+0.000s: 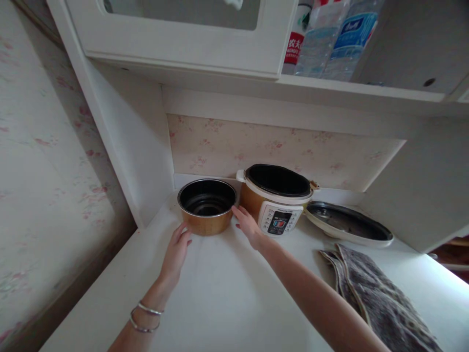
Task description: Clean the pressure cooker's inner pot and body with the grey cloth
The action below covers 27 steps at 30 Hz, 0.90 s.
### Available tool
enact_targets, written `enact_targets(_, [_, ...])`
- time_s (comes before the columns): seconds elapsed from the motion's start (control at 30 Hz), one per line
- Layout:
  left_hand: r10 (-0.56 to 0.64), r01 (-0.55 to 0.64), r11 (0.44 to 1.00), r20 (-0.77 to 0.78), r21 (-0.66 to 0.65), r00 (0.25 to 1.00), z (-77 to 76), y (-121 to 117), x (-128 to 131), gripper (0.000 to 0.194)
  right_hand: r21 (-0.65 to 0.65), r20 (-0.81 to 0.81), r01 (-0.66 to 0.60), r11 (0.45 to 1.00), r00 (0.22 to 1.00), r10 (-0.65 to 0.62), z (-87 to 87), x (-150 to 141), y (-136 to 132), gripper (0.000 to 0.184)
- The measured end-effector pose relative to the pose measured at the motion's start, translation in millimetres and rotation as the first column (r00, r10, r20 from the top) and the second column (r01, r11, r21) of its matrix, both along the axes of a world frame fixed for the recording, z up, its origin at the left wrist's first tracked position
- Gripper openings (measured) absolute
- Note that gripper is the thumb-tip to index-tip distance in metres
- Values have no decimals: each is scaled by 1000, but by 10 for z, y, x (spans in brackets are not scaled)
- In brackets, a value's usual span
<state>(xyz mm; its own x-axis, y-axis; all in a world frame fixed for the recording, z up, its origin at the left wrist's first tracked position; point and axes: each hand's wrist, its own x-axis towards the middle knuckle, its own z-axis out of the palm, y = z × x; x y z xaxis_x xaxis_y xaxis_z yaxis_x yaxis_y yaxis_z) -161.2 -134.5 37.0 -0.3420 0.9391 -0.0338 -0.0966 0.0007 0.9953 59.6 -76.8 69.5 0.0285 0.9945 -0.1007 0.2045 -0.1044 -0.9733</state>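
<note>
Pot (207, 224), 1: my left hand (178, 246) and right hand (247, 224) at its sides, both loosely curled, whether gripping I cannot tell; grey towel (383, 293), 1: cut off below

Your left forearm (154, 296) is bare and carries silver-coloured metal jewellery just below the wrist: 2 slim, rounded bands (142, 330), smooth and shiny, with bright highlights along their curves. The 2 bands show a gap between them; whether they are 2 separate bangles or 1 open coil, you cannot tell from this view. Your right forearm (300, 278) is bare from wrist to picture edge. Your left hand (177, 248) and right hand (249, 228) are bare too; nail detail too small to read.
</note>
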Motion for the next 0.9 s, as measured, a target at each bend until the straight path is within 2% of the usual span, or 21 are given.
enact_targets(0.17, [21, -22, 1000, 75, 3, 997, 36, -12, -9, 43, -149, 2, 33, 988, 999, -33, 250, -170, 289, 59])
enact_targets(0.33, [15, -21, 998, 104, 55, 994, 83, 14, -160, 47, -187, -13, -3, 982, 1000, 0, 327, -208, 279, 38])
enact_targets(0.53, [53, -58, 996, 76, 65, 996, 84, 38, -223, 51, -115, -2, -75, 991, 997, 75, 378, -133, 26, 37])
enact_targets(0.6, [66, -68, 994, 25, 83, 998, 87, -28, -179, 51, -45, 90, -127, 991, 987, 130, 479, -93, -68, 34])
enact_targets(0.67, [85, -83, 990, -16, 110, 996, 130, -118, -126, 52, 51, 250, -195, 979, 952, 177, 657, -30, -158, 33])
enact_targets(0.77, [106, -91, 978, -72, 188, 992, 345, -222, -62, 54, 196, 431, -307, 931, 880, 199, 1017, 118, -272, 36])
enact_targets(0.83, [100, -69, 962, -106, 266, 989, 607, -231, -24, 54, 277, 472, -318, 907, 867, 160, 1265, 251, -315, 35])
enact_targets(0.9, [58, 8, 939, -181, 345, 982, 935, -183, 33, 51, 331, 485, -266, 905, 871, 78, 1487, 408, -317, 29])
